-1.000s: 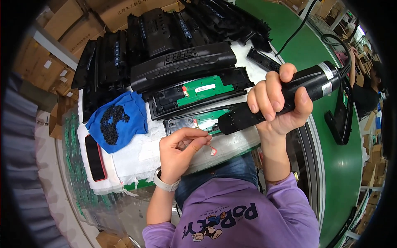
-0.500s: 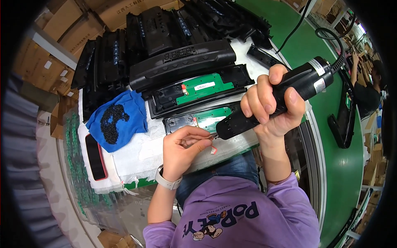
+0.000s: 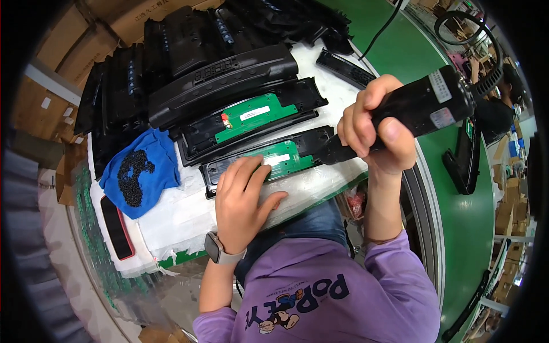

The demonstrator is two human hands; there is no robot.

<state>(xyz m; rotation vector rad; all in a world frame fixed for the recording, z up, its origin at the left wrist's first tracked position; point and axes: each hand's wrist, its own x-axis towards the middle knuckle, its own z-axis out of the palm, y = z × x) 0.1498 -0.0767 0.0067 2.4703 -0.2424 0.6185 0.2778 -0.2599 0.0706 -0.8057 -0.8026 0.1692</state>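
Observation:
My right hand (image 3: 380, 126) is closed round a black corded electric screwdriver (image 3: 426, 103). The tool lies at a slant, its front end low over the right end of the nearest black plastic housing (image 3: 321, 137); its bit cannot be made out. Set in that housing is a green circuit board (image 3: 291, 152) with a white label. My left hand (image 3: 240, 197) rests with spread fingers on the board's left part, nothing visibly held, and covers some of it. Just behind lies a second housing (image 3: 194, 136) with its own green board (image 3: 247, 117) and a small red-and-white connector.
Several black housings (image 3: 223, 77) crowd the back of the white-covered table. To the left, a blue cloth (image 3: 166, 166) carries a heap of small black screws (image 3: 134, 177), beside a red-edged phone (image 3: 117, 226). A person (image 3: 497, 114) is at the far right, beyond the green surface (image 3: 457, 228).
My left hand has gone from pinched fingers near the screwdriver's tip to spread fingers on the board, further left. The screwdriver's front end has moved onto the near housing's right end.

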